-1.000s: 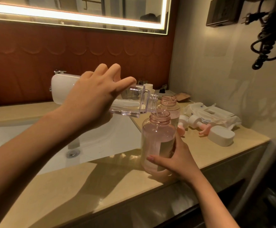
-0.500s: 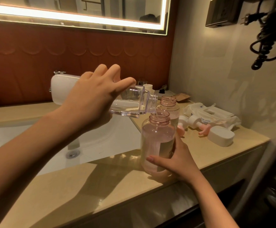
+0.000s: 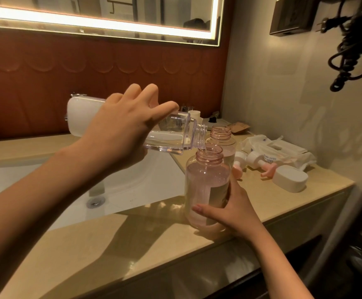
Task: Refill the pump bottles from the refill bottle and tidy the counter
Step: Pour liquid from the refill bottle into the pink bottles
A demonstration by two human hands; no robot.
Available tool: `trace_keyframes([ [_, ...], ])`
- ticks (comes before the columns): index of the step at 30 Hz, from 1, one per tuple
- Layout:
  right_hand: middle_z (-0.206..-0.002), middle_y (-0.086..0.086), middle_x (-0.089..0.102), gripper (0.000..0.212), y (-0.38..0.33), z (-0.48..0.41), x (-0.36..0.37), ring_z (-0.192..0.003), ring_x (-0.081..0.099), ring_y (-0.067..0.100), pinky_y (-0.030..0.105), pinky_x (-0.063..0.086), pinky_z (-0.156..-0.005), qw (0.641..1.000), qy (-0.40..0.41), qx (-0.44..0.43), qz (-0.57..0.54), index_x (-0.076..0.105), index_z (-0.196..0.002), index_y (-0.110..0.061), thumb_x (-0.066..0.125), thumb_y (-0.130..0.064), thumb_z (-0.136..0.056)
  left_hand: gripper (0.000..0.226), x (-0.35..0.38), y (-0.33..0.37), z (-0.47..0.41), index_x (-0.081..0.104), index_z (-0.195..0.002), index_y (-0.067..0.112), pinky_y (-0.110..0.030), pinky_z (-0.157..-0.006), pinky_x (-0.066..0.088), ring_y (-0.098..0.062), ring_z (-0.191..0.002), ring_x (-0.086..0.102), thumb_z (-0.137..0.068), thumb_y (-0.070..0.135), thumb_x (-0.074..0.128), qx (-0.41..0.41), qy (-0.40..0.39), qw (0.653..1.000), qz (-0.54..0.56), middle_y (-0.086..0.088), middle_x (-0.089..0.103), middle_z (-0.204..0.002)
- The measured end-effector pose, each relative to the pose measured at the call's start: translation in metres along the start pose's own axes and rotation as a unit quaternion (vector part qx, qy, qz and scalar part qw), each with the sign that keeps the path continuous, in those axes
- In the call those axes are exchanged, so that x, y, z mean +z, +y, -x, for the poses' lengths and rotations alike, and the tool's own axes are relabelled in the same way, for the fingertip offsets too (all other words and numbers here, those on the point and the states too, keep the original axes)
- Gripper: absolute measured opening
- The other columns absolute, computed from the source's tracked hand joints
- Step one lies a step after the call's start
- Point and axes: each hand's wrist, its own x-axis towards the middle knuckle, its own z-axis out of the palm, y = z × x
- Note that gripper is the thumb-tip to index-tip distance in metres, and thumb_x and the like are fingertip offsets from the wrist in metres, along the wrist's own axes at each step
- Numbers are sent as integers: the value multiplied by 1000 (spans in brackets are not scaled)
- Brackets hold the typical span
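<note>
The pink bottle (image 3: 207,186) stands open near the counter's (image 3: 132,251) front edge, just right of the sink (image 3: 132,186). My right hand (image 3: 234,210) wraps its lower half. My left hand (image 3: 124,130) grips the clear refill bottle (image 3: 171,137), tipped nearly flat, mouth just over the pink neck, a thin stream falling in. Best, I think: tilt slowly, watch the level, stop below the neck. The wipes pack (image 3: 283,147) behind seems to read "PURE WATER WIPES".
</note>
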Motion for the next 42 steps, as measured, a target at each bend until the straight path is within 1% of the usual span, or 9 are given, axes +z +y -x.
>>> trace_keyframes([
  [6, -121, -31, 45, 89, 0, 0, 0, -111, 43, -19, 1, 36, -89, 1000, -1, 8, 5, 33, -120, -49, 72, -66, -42, 85, 1, -1, 0, 46, -125, 16, -31, -57, 31, -20, -78, 27, -50, 1, 82, 5, 3, 1000, 0, -17, 48, -100],
  [10, -130, -17, 48, 102, 0, 1, 1, -121, 46, 4, 26, 41, -102, 1000, -2, 7, 15, 31, -131, -39, 72, -67, -42, 84, 1, -2, 0, 47, -124, 15, -31, -57, 30, -20, -77, 27, -48, -1, 82, 8, 11, 1000, -2, -17, 49, -98],
  [13, -127, -22, 46, 98, -1, 0, 1, -121, 46, 4, 24, 41, -101, 1000, -3, 8, 17, 30, -127, -44, 71, -67, -42, 84, 1, -2, -1, 46, -124, 16, -31, -57, 30, -20, -78, 27, -49, -1, 81, 10, 10, 1000, -6, -17, 48, -99],
  [17, -126, -24, 46, 98, -1, 0, 1, -119, 46, 2, 21, 41, -100, 1000, -2, 11, 13, 31, -127, -43, 71, -67, -42, 85, 2, -2, 0, 45, -125, 17, -31, -58, 30, -19, -79, 26, -50, 0, 81, 11, 14, 1000, -6, -17, 48, -101],
  [22, -130, -17, 49, 103, 0, 0, 1, -120, 47, 3, 31, 43, -103, 1000, 1, 4, 10, 34, -134, -34, 73, -66, -43, 87, 3, -4, 0, 44, -126, 17, -32, -58, 30, -20, -79, 28, -49, 1, 82, 16, 20, 1000, -7, -16, 48, -102],
  [27, -126, -23, 49, 97, 1, 1, 1, -117, 47, -5, 24, 43, -100, 1000, 3, 2, 1, 35, -129, -40, 74, -64, -43, 90, 3, -3, 0, 42, -129, 19, -32, -59, 32, -28, -80, 40, -50, 1, 82, 21, 21, 999, -13, -16, 48, -104],
  [34, -128, -20, 49, 100, 2, 0, 1, -119, 47, -2, 23, 43, -100, 1000, 1, 0, 4, 34, -131, -37, 74, -65, -44, 93, 1, -3, 0, 40, -133, 22, -37, -61, 37, -31, -81, 42, -52, 1, 80, 26, 32, 999, -27, -15, 47, -105],
  [38, -122, -29, 48, 89, 2, 0, 1, -114, 45, -13, 11, 40, -93, 1000, 0, 0, 3, 34, -122, -48, 74, -65, -44, 92, 1, -1, -1, 41, -133, 22, -40, -64, 38, -32, -83, 43, -52, 0, 79, 28, 38, 999, -26, -14, 48, -105],
  [42, -120, -31, 48, 86, 2, 0, 0, -112, 45, -15, 7, 40, -91, 1000, 1, 2, 3, 35, -120, -49, 74, -65, -45, 93, 1, -1, 0, 41, -133, 21, -39, -67, 36, -31, -83, 43, -51, 0, 79, 24, 38, 998, -32, -14, 49, -105],
])
